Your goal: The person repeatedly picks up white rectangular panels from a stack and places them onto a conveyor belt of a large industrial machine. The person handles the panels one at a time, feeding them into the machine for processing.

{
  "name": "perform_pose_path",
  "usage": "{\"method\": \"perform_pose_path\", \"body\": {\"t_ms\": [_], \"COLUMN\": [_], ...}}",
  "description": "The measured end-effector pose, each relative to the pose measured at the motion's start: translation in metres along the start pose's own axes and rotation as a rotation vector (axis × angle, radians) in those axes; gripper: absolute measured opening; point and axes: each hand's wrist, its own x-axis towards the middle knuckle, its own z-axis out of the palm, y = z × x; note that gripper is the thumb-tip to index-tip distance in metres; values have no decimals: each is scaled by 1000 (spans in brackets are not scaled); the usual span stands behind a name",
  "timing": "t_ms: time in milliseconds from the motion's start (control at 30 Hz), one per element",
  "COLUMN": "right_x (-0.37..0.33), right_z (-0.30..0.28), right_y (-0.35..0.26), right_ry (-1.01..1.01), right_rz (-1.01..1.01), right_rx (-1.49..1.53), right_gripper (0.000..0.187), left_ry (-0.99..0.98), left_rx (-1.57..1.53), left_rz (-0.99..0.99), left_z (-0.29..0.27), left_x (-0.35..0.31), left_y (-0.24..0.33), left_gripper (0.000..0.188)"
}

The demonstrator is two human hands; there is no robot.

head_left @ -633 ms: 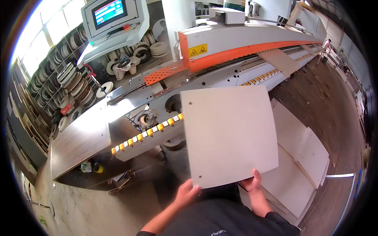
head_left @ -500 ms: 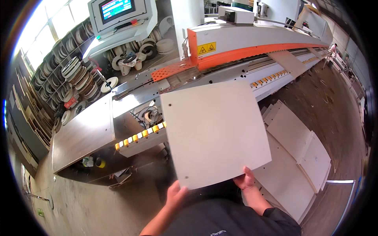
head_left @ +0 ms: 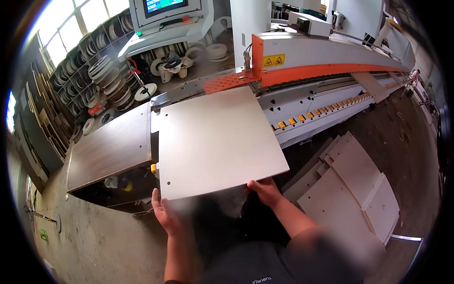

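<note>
A pale square board (head_left: 217, 142) with small dark holes along its left side lies with its far edge on the infeed of a long machine (head_left: 321, 54), just before the perforated orange plate (head_left: 229, 82). Its near edge sticks out toward me. My right hand (head_left: 266, 190) grips this near edge, thumb on top and fingers beneath. At the near left corner, my left hand (head_left: 166, 217) has its fingers stretched up beside the board, with the thumb close to the edge.
Left of the board stands a brown cabinet-like table (head_left: 111, 142). More pale boards (head_left: 340, 199) lie stacked at the right. A roller rail (head_left: 326, 111) runs along the machine. A control panel (head_left: 170, 21) and edging rolls (head_left: 113, 87) are behind; sheets (head_left: 45, 113) lean far left.
The board has moved left and lower in view, tilting flatter onto the machine's infeed. Both hands moved along with it; my left fingers have straightened beside the corner. The view has shifted too.
</note>
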Motion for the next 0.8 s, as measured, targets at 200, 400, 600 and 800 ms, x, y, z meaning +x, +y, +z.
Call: {"method": "perform_pose_path", "body": {"t_ms": [200,400,600,800], "right_x": [11,30,37,37], "right_z": [10,9,2,-8], "right_y": [-11,-5,-6,-5], "right_ry": [311,461,463,564], "right_rz": [-53,-67,-107,-197], "right_rx": [-113,-67,-91,-32], "right_gripper": [19,24,22,23], "left_ry": [-60,-98,-104,-116], "left_rx": [42,40,12,98], "left_rz": [33,15,5,-64], "left_z": [-3,17,24,26], "left_x": [18,25,23,25], "left_y": [-16,-14,-14,-17], "left_gripper": [56,60,62,63]}}
